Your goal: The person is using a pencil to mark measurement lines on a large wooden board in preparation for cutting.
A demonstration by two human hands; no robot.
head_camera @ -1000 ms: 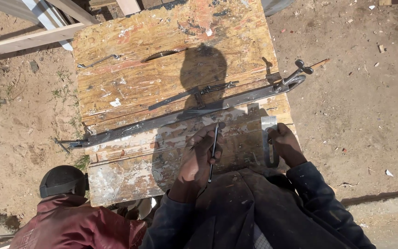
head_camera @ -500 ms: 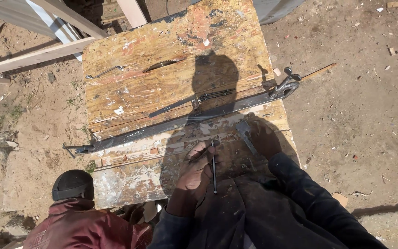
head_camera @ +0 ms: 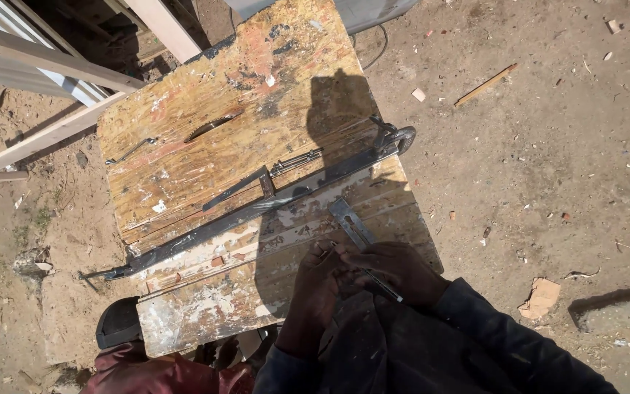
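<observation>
Right hand [head_camera: 395,270] fingers closed on metal square [head_camera: 355,230]; left hand [head_camera: 317,281] grip unclear.

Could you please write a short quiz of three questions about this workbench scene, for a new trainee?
1. True or false: the long bar clamp lies across the wooden bench.
2. Which hand rests on the try square? A right hand B left hand
3. What shows through the bench slot?

Key: 1 true. 2 A. 3 A saw blade.
</observation>
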